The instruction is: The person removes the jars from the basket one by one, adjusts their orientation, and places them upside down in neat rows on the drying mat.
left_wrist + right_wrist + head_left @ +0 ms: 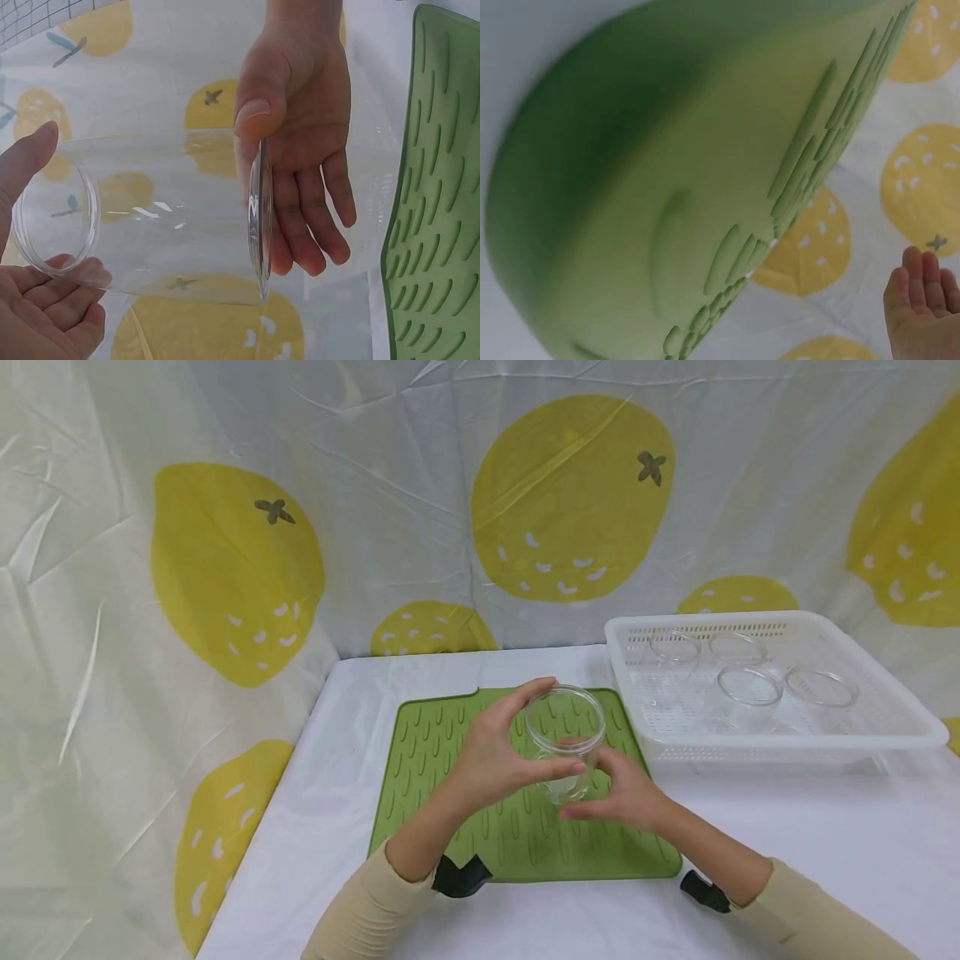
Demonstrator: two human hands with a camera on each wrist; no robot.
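A clear cylindrical glass cup point(566, 747) is held tilted above the green ridged mat point(427, 777). My left hand point(491, 743) grips it near its upper ring, thumb on the near side and fingers round the far side. In the left wrist view the left hand point(56, 315) pinches this ringed end of the cup point(180, 217). My right hand point(626, 789) is at the other, flanged end. There the right hand point(300, 112) has its thumb against the flange and its fingers extended loosely behind. The right wrist view shows a straight-fingered hand point(924, 300) but no cup.
A white perforated basket point(795, 742) stands to the right of the mat, holding several clear glass cups point(750, 687). White cloth point(292, 827) covers the table. A lemon-print curtain point(390, 527) hangs at the back and left.
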